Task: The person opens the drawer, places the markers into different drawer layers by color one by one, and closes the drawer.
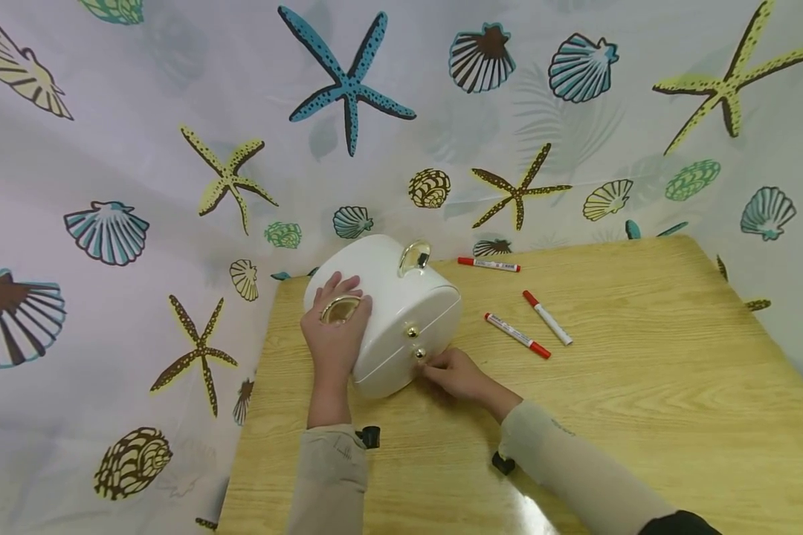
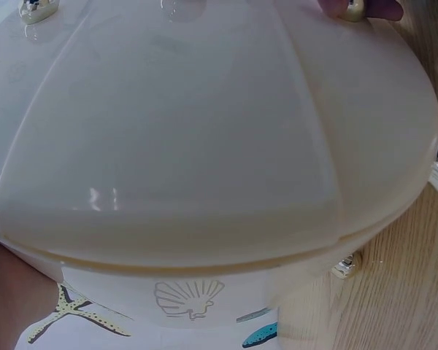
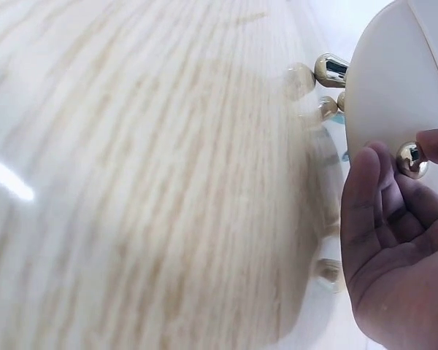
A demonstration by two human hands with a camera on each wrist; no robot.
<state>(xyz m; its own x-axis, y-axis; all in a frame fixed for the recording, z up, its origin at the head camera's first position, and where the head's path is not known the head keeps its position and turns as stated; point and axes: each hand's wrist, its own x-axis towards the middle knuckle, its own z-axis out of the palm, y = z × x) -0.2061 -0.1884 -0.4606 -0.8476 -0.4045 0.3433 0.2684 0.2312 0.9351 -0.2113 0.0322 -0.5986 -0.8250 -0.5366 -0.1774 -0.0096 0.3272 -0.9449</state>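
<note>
A white rounded box [image 1: 381, 297] with gold fittings stands on the wooden table. Two gold knobs sit on its front, on either side of a seam; one is the upper knob [image 1: 411, 332]. My left hand [image 1: 337, 331] rests on the box's left part, fingers spread around a gold ring-shaped handle [image 1: 340, 309]. My right hand [image 1: 456, 374] is at the lower front, its thumb and fingers pinching the lower gold knob [image 3: 412, 160]. In the left wrist view, the smooth white shell [image 2: 182, 131] fills most of the frame, and the left fingers are out of sight.
Three red-and-white markers lie right of the box: one marker at the back [image 1: 488, 264], a tilted marker [image 1: 547, 317] and a nearer marker [image 1: 517, 336]. A second gold handle [image 1: 415, 258] rises behind. A shell-and-starfish curtain [image 1: 401, 134] hangs around the wooden table [image 1: 642, 371].
</note>
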